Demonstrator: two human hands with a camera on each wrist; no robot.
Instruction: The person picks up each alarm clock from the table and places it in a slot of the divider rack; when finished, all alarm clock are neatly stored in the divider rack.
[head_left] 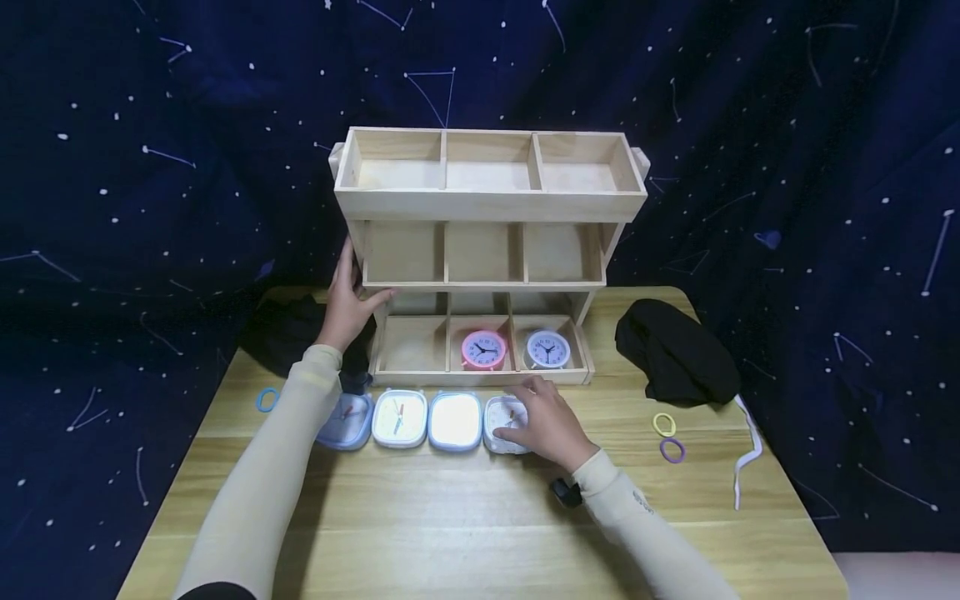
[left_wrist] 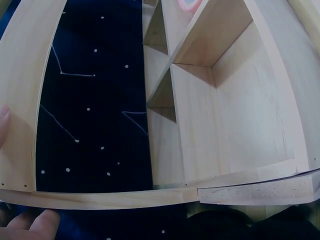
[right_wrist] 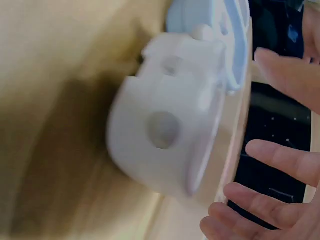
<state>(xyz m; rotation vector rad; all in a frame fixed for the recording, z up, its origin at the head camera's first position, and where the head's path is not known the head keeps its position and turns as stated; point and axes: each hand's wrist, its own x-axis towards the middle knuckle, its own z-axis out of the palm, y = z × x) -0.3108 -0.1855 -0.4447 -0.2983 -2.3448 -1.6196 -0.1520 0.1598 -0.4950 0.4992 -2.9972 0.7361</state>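
Observation:
A three-tier wooden shelf (head_left: 487, 204) stands at the back of the table. My left hand (head_left: 351, 298) lies flat against its left side panel, thumb on the middle tier's front edge; one fingertip (left_wrist: 3, 120) shows on the wood (left_wrist: 240, 110). Four square clocks lie in a row before the shelf. My right hand (head_left: 542, 422) rests on the rightmost clock (head_left: 501, 415), fingers (right_wrist: 272, 157) straight beside its white back (right_wrist: 165, 120). A pink round clock (head_left: 483, 348) and a grey round clock (head_left: 547, 348) stand in the bottom tier.
The other square clocks (head_left: 400, 417) (head_left: 454, 421) (head_left: 348, 423) lie left of my right hand. Black cloths lie at the right (head_left: 675, 354) and left (head_left: 288, 333). Hair ties: blue (head_left: 266, 400), yellow (head_left: 663, 424), purple (head_left: 672, 451). A white strap (head_left: 750, 454) hangs near the right edge.

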